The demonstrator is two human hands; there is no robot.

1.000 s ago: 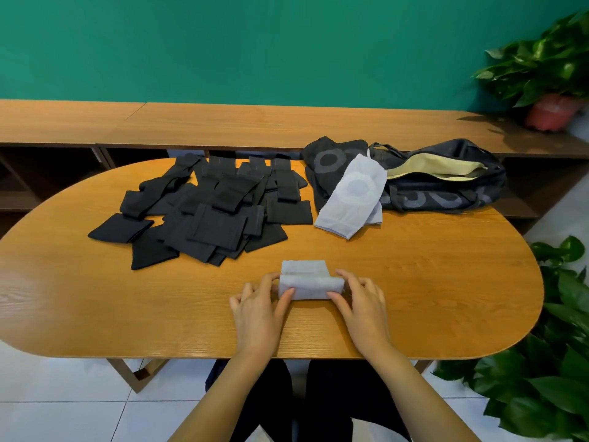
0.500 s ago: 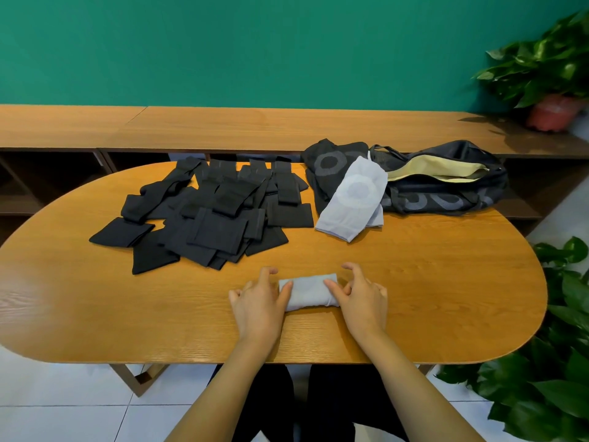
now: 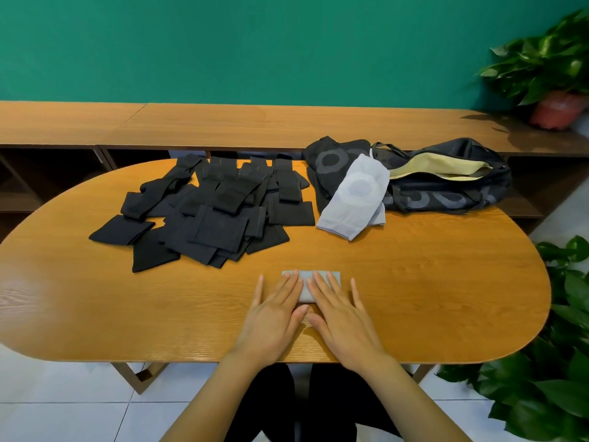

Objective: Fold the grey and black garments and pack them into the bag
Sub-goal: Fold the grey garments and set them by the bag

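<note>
A small folded grey garment (image 3: 306,282) lies on the table near the front edge. My left hand (image 3: 274,317) and my right hand (image 3: 339,317) lie flat on it side by side, fingers straight, pressing it down and hiding most of it. A pile of several black garments (image 3: 216,215) spreads over the table's far left. An unfolded grey garment (image 3: 353,199) rests at the far middle, partly over a black patterned garment (image 3: 331,164). The dark bag (image 3: 446,183) lies open at the far right, showing its pale yellow lining.
The oval wooden table (image 3: 446,282) has bare wood on its right half and front left. A long wooden bench (image 3: 223,122) runs behind it along a green wall. Potted plants stand at the far right (image 3: 554,74) and beside the table's right end (image 3: 567,346).
The grey garment was folded over and flattened. Both hands went from holding its ends with curled fingers to lying flat on top of it.
</note>
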